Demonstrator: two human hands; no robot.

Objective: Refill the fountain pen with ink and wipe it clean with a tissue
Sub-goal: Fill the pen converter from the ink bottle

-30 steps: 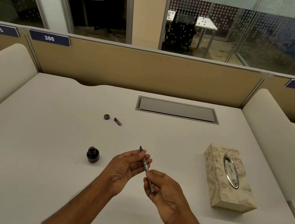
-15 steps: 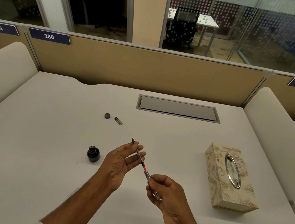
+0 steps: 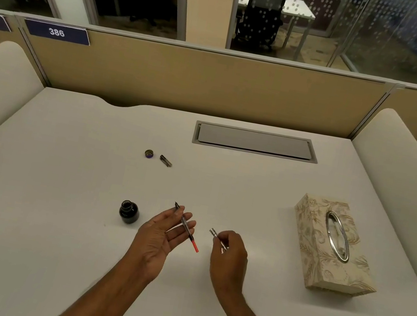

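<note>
My left hand (image 3: pixel 160 235) is palm up above the white desk (image 3: pixel 58 215), with the fingers half spread. Between the thumb and the first fingers I pinch the front part of the pen (image 3: pixel 185 226). Its dark tip points up and away from me, past my fingertips. Its red end sticks out under my fingers and points toward my right hand, but does not touch it.

My right hand (image 3: pixel 230 256) is just beside the left one, with a small gap between them. Its fingers are curled together around the pen barrel (image 3: pixel 216 238). The open silver end of the barrel comes out above my knuckles and looks toward the left hand. The two pieces of the pen are apart.

The ink bottle (image 3: pixel 129 211) stands open on the desk, just to the left of my left hand, close to the thumb side. Farther from me, beyond the left hand, the small round bottle lid (image 3: pixel 149 153) lies on the desk, and next to it the pen cap (image 3: pixel 166 161). They are near each other but not touching.

The tissue box (image 3: pixel 331 246) with a flower pattern lies well to the right of my right hand. I cannot tell if a tissue comes out of its oval opening.
</note>
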